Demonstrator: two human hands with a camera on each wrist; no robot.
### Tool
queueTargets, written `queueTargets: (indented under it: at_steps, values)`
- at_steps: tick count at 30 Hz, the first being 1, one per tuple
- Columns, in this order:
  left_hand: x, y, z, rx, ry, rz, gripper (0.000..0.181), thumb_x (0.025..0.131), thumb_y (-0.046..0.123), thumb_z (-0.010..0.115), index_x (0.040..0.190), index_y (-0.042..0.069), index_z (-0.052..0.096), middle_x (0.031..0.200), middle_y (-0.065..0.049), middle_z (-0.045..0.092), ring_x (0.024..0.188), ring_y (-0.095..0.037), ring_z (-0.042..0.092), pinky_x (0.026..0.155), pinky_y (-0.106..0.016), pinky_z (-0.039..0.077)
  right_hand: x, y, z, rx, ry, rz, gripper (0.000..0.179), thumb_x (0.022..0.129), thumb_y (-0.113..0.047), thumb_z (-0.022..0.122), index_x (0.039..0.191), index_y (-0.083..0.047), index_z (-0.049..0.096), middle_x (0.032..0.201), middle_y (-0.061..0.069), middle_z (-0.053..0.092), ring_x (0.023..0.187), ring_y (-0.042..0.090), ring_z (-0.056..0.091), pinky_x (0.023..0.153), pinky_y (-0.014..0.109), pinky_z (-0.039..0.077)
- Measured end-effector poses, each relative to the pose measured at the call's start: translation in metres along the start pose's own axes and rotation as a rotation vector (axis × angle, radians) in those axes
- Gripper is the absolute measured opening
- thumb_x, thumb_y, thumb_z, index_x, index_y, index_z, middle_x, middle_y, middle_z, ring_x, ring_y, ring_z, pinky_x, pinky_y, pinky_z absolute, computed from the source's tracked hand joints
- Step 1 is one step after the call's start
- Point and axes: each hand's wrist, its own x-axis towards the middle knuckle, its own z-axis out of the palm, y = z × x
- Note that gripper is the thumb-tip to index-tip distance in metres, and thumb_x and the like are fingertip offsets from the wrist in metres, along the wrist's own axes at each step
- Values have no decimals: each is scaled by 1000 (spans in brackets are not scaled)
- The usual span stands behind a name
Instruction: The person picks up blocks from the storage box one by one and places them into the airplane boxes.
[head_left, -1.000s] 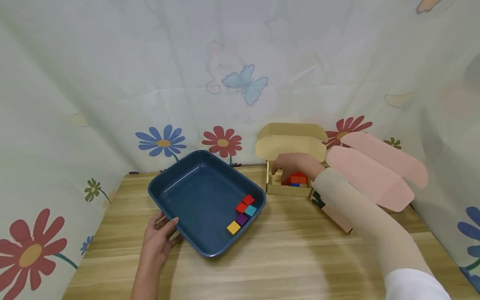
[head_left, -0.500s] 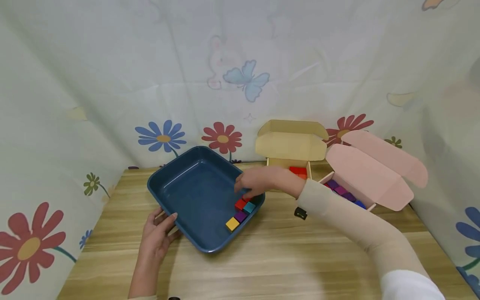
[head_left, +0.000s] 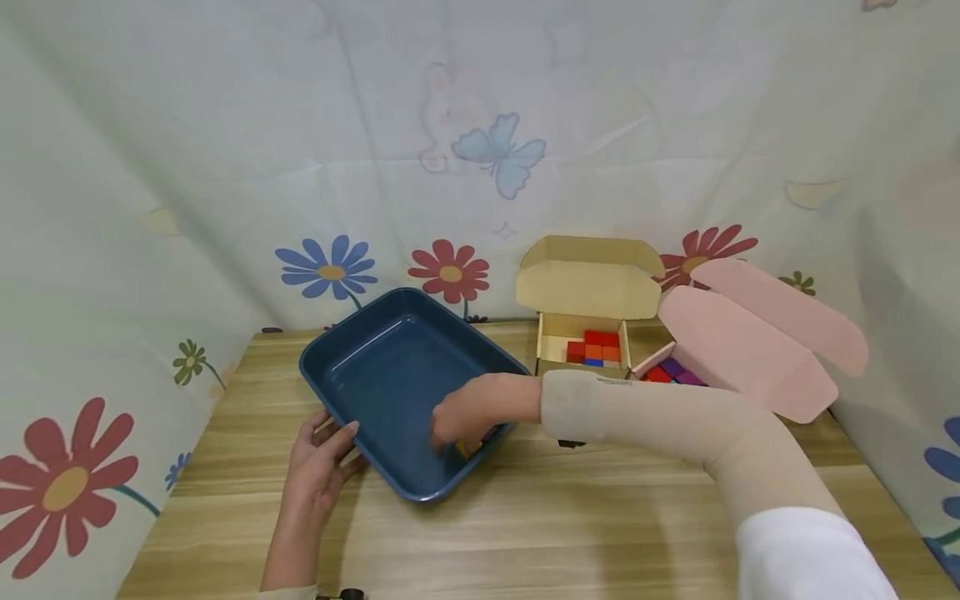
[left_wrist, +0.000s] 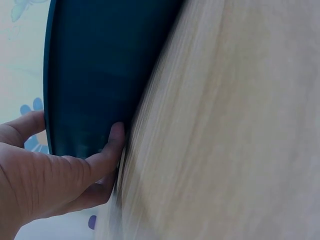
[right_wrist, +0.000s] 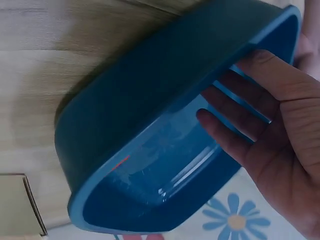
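Observation:
A deep dark-blue tray (head_left: 367,358) rests on the wooden table. At its left side my left hand (head_left: 318,458) grips the edge, thumb at the rim and fingers underneath, as the left wrist view also shows. My right hand (head_left: 480,408) reaches down into the tray's near right corner, over a row of small cubes. Only a bit of the yellow cube (head_left: 465,451) peeks out below it; most other cubes are hidden. In the right wrist view the tray's rim (right_wrist: 165,117) covers the right fingertips, so I cannot tell whether they pinch a cube.
An open yellow cardboard box (head_left: 588,287) with red, orange and blue cubes (head_left: 602,340) stands at the back right. Beside it is an open pink box (head_left: 750,342) holding several cubes (head_left: 671,371), partly behind the right sleeve (head_left: 660,417). A patterned curtain (head_left: 375,167) hangs behind.
My right hand has come from the yellow box leftward over the tray, then down toward its near corner, covering the cubes. The left hand stays on the tray's edge.

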Motion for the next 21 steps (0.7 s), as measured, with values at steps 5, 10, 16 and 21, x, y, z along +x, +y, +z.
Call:
queueTargets:
  at_steps: [5, 10, 16, 21]
  values:
    - [1, -1, -1, 0, -5, 6, 80, 99, 10, 67, 160, 17, 16, 143, -7, 36, 118, -17, 58, 91, -39, 55, 3, -9, -4, -107, -78, 1, 44, 97, -19, 72, 139, -28, 59, 130, -5, 58, 100, 12, 60, 81, 26, 55]
    - [-1, 0, 0, 4, -9, 14, 81, 98, 10, 68, 160, 16, 17, 144, -8, 35, 115, -16, 59, 91, -40, 55, 2, -5, -3, -222, -136, -45, 47, 98, -13, 70, 141, -28, 56, 133, -3, 56, 99, 13, 60, 81, 26, 55]
    - [-1, 0, 0, 1, -5, 14, 79, 97, 9, 68, 158, 15, 19, 143, -9, 36, 113, -16, 59, 90, -40, 55, 2, 4, 2, -221, -135, -100, 49, 96, -7, 70, 138, -28, 56, 124, -2, 56, 90, 15, 54, 73, 24, 53]
    - [-1, 1, 0, 7, -3, 13, 79, 98, 9, 68, 159, 15, 18, 145, -10, 34, 112, -16, 59, 90, -40, 55, 6, 6, 4, -312, -105, -167, 59, 96, -8, 70, 146, -31, 49, 138, -1, 49, 107, 16, 54, 86, 25, 53]
